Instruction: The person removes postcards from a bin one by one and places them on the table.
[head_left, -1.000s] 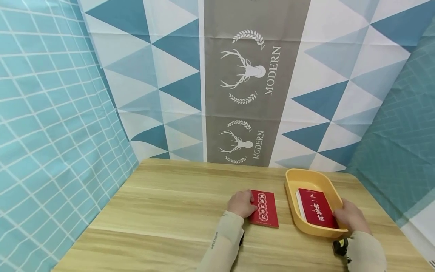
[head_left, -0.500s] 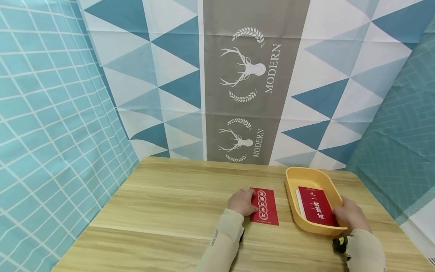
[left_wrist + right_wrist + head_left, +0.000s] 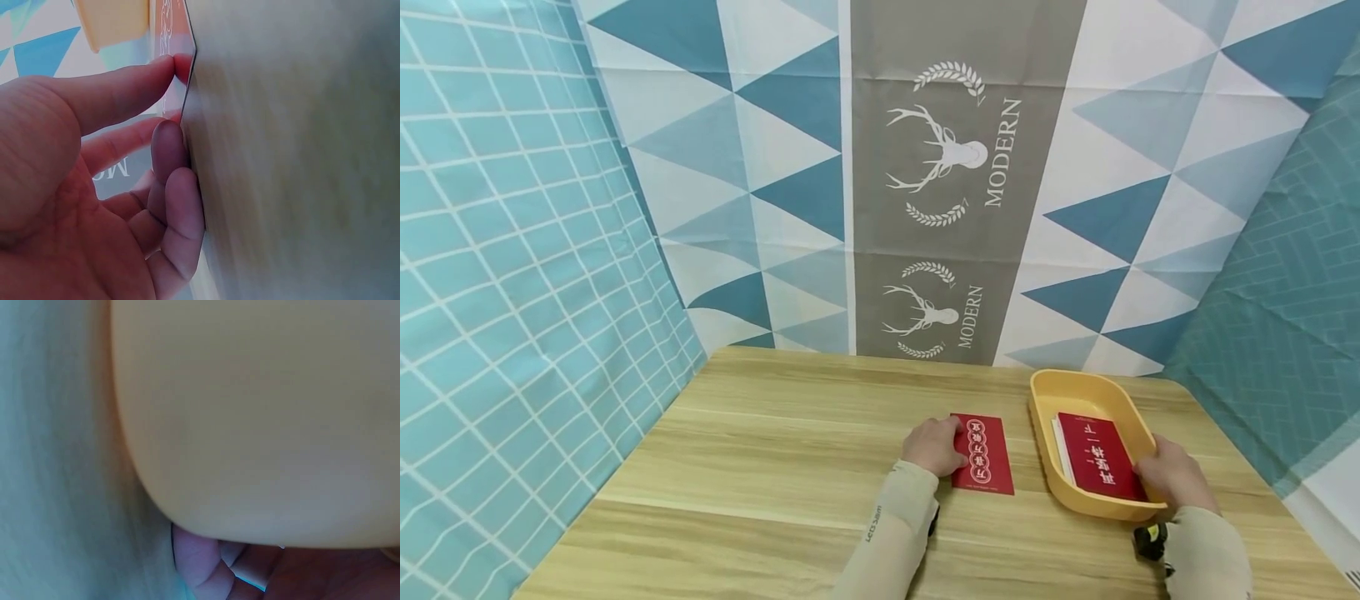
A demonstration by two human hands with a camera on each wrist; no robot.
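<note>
A thin red envelope (image 3: 988,458) with white ringed characters lies flat on the wooden table. My left hand (image 3: 931,446) rests at its left side, thumb and index fingertip touching its top face. In the left wrist view the thumb (image 3: 125,94) and loosely bent fingers lie along the envelope and table surface. To the right stands a yellow plastic tray (image 3: 1051,479). My right hand (image 3: 1176,477) grips its near right wall, thumb over the rim. In the right wrist view the tray's outer wall (image 3: 262,425) hides most of that hand.
Inside the tray sits a red booklet-like piece (image 3: 1101,458) with white characters and white edges at its left. The wooden table (image 3: 775,450) meets a patterned cloth backdrop (image 3: 925,208) behind. Blue tiled cloth (image 3: 512,275) hangs at the left.
The red envelope, slightly raised at its near edge one second ago, now lies flatter on the table. Both hands and the tray stay almost in place.
</note>
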